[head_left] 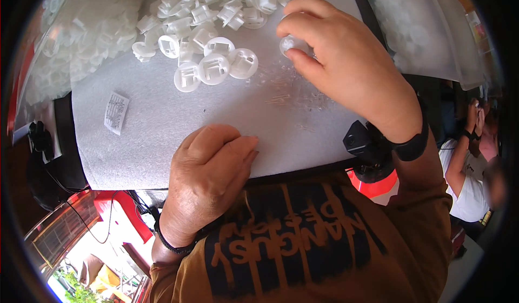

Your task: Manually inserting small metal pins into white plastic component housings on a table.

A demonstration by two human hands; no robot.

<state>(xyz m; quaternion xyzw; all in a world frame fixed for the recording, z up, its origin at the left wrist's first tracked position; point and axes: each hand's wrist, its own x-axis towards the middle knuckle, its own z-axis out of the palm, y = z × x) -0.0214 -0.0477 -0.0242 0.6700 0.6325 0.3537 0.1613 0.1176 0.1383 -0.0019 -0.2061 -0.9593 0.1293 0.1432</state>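
At the far right of the work surface, my right hand [346, 54] pinches a small round white plastic part [290, 45] between thumb and fingers; the fingers partly cover it. My left hand [208, 162] is closed near the front edge, fingers curled and pressed together; whatever it may hold is hidden. A pile of white plastic parts [213, 68], round discs with square openings and block-like bodies, lies at the back middle. Between the hands are several thin, pin-like pieces [278, 99] and tiny clear bits, too small to name.
Large clear bags of white parts stand at the back left [92, 38] and back right [416, 22]. A printed paper label [116, 113] lies on the pale sheet [157, 135] at left. A black device [359, 141] sits beside my right wrist. Another person [467, 168] is at far right.
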